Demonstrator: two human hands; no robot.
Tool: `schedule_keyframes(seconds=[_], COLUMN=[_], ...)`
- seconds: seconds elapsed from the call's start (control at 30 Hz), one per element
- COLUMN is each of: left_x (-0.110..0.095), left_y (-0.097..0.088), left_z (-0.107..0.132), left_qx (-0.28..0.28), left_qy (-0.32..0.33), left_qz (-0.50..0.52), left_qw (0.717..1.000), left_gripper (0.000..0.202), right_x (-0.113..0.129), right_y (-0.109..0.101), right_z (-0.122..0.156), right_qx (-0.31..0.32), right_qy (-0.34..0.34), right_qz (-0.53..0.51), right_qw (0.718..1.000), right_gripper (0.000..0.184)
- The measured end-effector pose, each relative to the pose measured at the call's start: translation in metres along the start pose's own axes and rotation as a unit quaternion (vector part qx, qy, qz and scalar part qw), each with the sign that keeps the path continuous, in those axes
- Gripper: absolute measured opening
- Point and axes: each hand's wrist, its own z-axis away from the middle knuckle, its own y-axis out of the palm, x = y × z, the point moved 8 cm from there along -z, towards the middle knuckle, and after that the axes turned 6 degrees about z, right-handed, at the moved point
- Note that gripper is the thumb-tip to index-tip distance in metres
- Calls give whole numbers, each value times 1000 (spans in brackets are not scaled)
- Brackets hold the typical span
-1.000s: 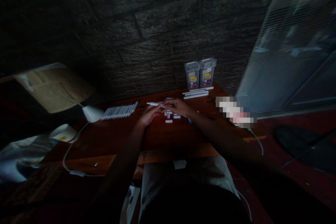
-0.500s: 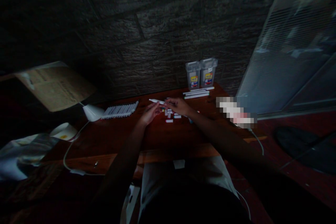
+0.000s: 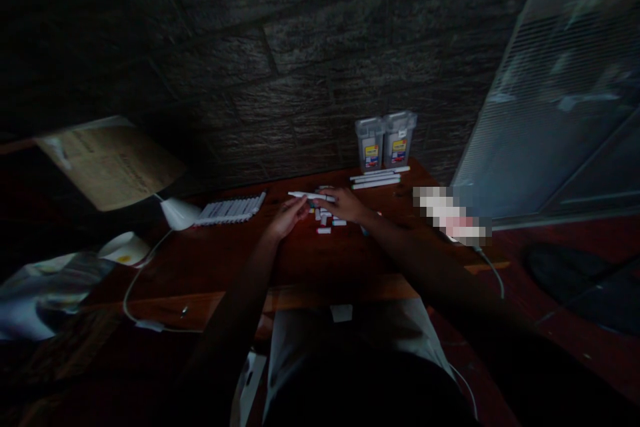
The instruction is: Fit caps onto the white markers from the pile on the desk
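Between my two hands is a white marker (image 3: 311, 196), its narrow end pointing left. My left hand (image 3: 291, 215) pinches it near the left end from below. At the right end, the fingers of my right hand (image 3: 346, 204) close on the marker from above. Just below the hands, several small white caps with coloured ends (image 3: 324, 231) lie loose on the wooden table (image 3: 320, 267). Behind my right hand, several white markers (image 3: 377, 179) lie side by side. A row of white markers (image 3: 231, 209) rests on the left of the table.
Two clear lidded containers (image 3: 371, 144) stand against the stone wall. At left are a lamp with a paper shade (image 3: 113, 163), its white cable (image 3: 131, 280) and a tipped white cup (image 3: 124, 249). A blurred-out item (image 3: 453, 217) lies on the right.
The right end of the marker now shows more, and my right hand's fingers have shifted on it. The marker has moved slightly right and lies nearer level.
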Motion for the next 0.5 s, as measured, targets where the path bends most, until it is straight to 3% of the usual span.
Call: schedule_keyframes(seconds=[0.23, 0.5], left_x=[0, 6], left_y=[-4, -6], left_z=[-5, -8], left_qx=[0, 15], left_qy=[10, 16], left_qz=[4, -19], left_qw=[1000, 1000], left_gripper=[58, 49], right_x=[-5, -7], right_y=[-1, -8], right_z=[-1, 0], right_qx=[-7, -27], right_qy=[13, 41], right_qz=[10, 19], right_qw=[1000, 999], right_gripper=[32, 24])
